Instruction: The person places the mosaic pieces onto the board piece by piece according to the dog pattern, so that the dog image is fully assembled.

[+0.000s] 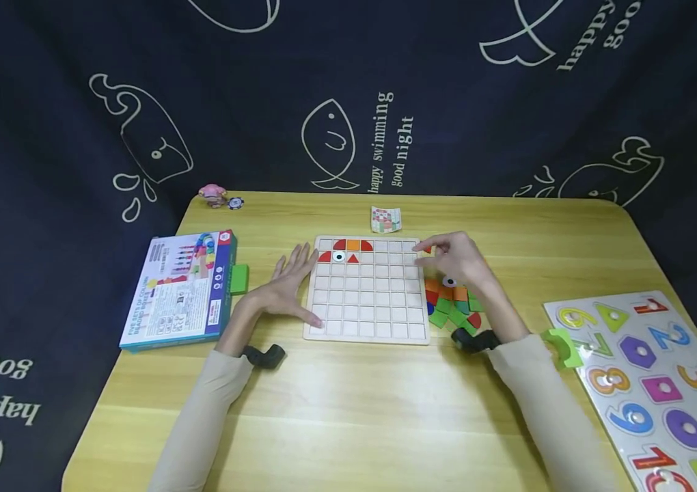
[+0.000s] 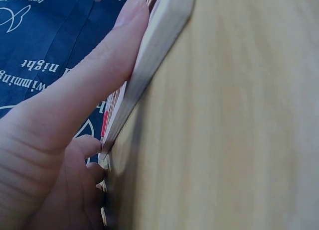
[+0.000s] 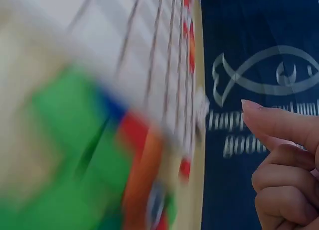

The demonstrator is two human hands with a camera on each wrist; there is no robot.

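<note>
A white gridded wooden board lies on the table, with red and orange pieces and an eye tile in its top two rows. Along its left side my left hand spreads its fingers, the thumb resting against the board's edge. My right hand hovers at the upper right edge. Its index finger points out, other fingers curl, and nothing shows between the fingertips. Close by are a red piece and a pile of green, orange, red and blue pieces.
A small picture card lies behind the board. To the left are a boxed toy set, a green block and a pink figurine. A number-and-shape puzzle board occupies the right, with a green arch block at its edge.
</note>
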